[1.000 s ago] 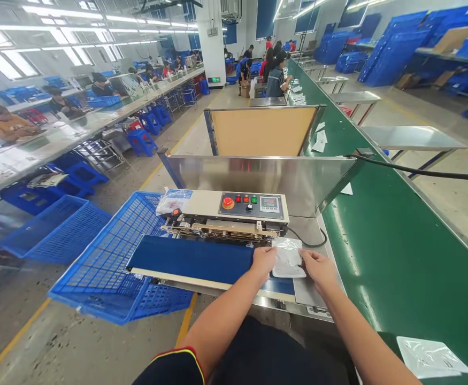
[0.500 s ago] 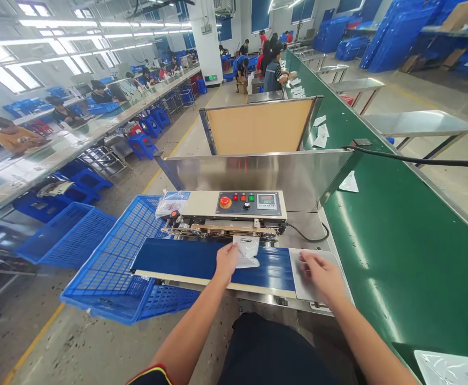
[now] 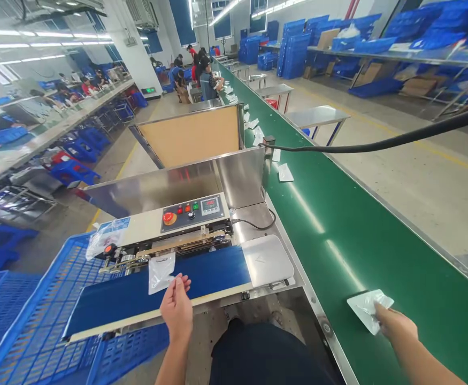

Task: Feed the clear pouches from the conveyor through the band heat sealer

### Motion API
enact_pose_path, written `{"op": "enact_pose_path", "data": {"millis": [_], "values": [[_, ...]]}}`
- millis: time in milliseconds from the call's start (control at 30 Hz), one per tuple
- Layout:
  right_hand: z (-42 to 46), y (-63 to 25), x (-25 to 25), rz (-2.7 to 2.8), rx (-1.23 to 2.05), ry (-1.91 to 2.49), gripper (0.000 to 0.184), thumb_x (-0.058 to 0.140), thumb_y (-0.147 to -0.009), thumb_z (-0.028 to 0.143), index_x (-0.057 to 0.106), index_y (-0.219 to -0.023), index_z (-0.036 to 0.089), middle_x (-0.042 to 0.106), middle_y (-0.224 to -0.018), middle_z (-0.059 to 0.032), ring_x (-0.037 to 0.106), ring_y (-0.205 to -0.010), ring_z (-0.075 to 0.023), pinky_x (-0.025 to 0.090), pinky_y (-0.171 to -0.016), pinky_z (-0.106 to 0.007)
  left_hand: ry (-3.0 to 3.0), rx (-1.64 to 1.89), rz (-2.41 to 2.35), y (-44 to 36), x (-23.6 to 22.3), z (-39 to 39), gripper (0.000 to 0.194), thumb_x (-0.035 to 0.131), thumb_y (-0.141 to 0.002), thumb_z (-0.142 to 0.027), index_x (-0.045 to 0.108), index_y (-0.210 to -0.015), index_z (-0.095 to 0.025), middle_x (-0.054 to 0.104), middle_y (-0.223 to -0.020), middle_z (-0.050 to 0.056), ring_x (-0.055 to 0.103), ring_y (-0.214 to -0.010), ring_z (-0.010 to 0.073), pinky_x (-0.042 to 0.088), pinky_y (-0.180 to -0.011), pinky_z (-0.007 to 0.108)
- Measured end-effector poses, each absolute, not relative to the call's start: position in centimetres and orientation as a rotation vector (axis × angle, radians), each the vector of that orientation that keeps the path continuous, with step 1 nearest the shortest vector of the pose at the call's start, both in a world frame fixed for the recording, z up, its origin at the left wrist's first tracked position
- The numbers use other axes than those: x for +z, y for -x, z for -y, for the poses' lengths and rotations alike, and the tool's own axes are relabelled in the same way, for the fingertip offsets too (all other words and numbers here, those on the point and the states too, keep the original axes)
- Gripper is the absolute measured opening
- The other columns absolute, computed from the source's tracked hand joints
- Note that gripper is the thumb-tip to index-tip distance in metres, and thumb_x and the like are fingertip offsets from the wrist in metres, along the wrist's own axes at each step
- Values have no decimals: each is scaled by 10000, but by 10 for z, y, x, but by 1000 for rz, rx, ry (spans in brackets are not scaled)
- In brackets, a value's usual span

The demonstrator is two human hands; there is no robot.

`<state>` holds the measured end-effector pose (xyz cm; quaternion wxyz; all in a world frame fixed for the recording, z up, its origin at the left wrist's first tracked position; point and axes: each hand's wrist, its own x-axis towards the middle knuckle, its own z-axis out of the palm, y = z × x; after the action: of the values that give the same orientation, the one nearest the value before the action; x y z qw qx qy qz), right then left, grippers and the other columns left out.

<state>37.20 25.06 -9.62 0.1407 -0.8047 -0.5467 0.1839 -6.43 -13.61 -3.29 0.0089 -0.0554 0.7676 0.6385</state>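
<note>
My left hand [image 3: 176,307] hovers over the near edge of the dark blue belt [image 3: 145,291] of a sealing machine [image 3: 177,219], fingers loosely apart, just right of a clear plastic pouch [image 3: 160,271] riding under the sealer head. It holds nothing. My right hand [image 3: 392,322] reaches out over the green conveyor [image 3: 338,230] and its fingers rest on another clear pouch [image 3: 368,308] lying there; whether they grip it I cannot make out.
A blue mesh crate [image 3: 29,321] sits below the belt's left end. A steel feed plate [image 3: 266,260] lies right of the belt. A black cable [image 3: 378,143] crosses above the conveyor. More pouches [image 3: 285,172] lie further up. Workers [image 3: 207,80] stand far off.
The pouch has travelled left along the blue belt, and my left hand followed then came off it. My right hand swung from the feed plate out to a pouch on the green conveyor.
</note>
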Motion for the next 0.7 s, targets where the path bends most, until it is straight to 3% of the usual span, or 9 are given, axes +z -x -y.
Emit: {"op": "enact_pose_path", "data": {"millis": [100, 200, 333, 500, 567, 633, 700], "values": [[-250, -351, -92, 1425, 669, 2451, 343, 602, -748, 570, 611, -559, 283, 471, -461, -88, 645, -569, -394, 480, -551, -486, 49, 1984, -2347, 52, -23, 109, 555, 721, -882, -632, 804, -1088, -123, 821, -1000, 144, 791, -843, 255, 663, -838, 421], [-247, -308, -75, 1538, 696, 2226, 383, 615, -750, 624, 698, -747, 250, 584, -543, -110, 666, -659, -377, 504, -633, -469, -154, 1947, -2277, 35, -17, 83, 527, 702, -907, -632, 814, -1048, -137, 823, -980, 147, 795, -862, 271, 662, -842, 422], [-212, -233, -31, 1718, 824, 1751, 640, 630, -735, 775, 713, -963, 183, 690, -695, -104, 644, -688, -288, 506, -693, -393, -603, 1727, -2201, 8, -10, 48, 418, 647, -981, -558, 826, -1068, -190, 822, -1060, 132, 780, -974, 272, 628, -915, 397], [-134, -146, 12, 1959, 1327, 1164, 582, 695, -793, 789, 663, -786, 207, 524, -589, 11, 476, -579, -158, 417, -593, -294, -982, 1569, -1975, -14, 5, 9, 463, 575, -1030, -524, 761, -1289, -188, 774, -1277, 140, 720, -1140, 281, 558, -1023, 390], [-114, -125, 17, 1889, 1611, 1028, 614, 724, -783, 791, 718, -906, 189, 525, -616, 18, 481, -577, -155, 423, -582, -293, -976, 1575, -1913, -14, 6, 3, 483, 482, -1071, -538, 771, -1234, -188, 794, -1155, 120, 715, -1045, 258, 551, -967, 357], [-103, -113, 17, 1713, 1894, 990, 724, 714, -792, 800, 732, -1159, 176, 590, -688, 2, 537, -598, -170, 464, -595, -307, -854, 1579, -1944, -10, 2, 5, 549, 402, -1090, -573, 785, -1070, -179, 776, -935, 86, 672, -846, 219, 531, -812, 308], [-100, -109, 15, 1610, 2060, 1012, 775, 732, -785, 792, 716, -1257, 178, 611, -696, 0, 557, -598, -174, 473, -587, -307, -719, 1573, -1984, -5, -6, 13, 597, 389, -1082, -614, 755, -918, -172, 712, -789, 54, 588, -716, 187, 458, -680, 275]]}}
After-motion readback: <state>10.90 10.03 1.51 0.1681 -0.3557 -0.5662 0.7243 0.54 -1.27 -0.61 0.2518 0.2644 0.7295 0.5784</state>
